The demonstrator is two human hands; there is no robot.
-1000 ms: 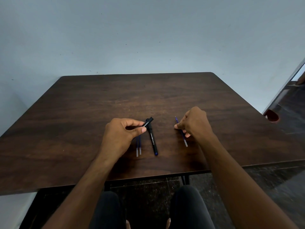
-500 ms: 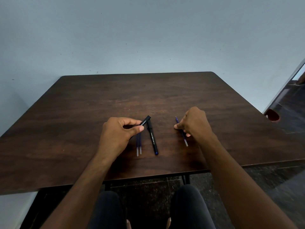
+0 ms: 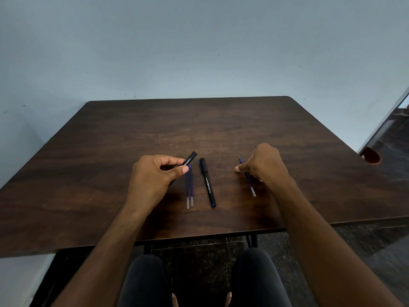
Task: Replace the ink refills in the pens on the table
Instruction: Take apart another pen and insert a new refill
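Left hand (image 3: 155,178) has a black pen (image 3: 190,161) pinched between thumb and forefinger, its matte barrel angled up and to the right, square-cut end poking clear of the fingertips, a bit of white lettering showing near the thumb. Under that hand's fingertips lie two refills (image 3: 189,191), thin purple tubes side by side and touching, each with a pale translucent end toward the person. Just to their right, a second black pen (image 3: 207,185) lies flat on the table (image 3: 110,151), capped end away, white print along its slim round body, a small blue tip at the near end. It is apart from the refills and touched by neither hand.

Over on the right, the right hand (image 3: 263,167) is curled loosely, knuckles up, fingertips pressing down on a single refill (image 3: 252,189). Same purple tube, its pointed end showing beyond the fingers and its clear end sticking out below the palm. Whether the fingers actually pinch it or just rest on it, cannot tell.

The table is dark brown wood grain, smooth with rounded far corners, against a plain pale blue wall (image 3: 199,52). Dark trousered knees (image 3: 146,282) show below the near edge.
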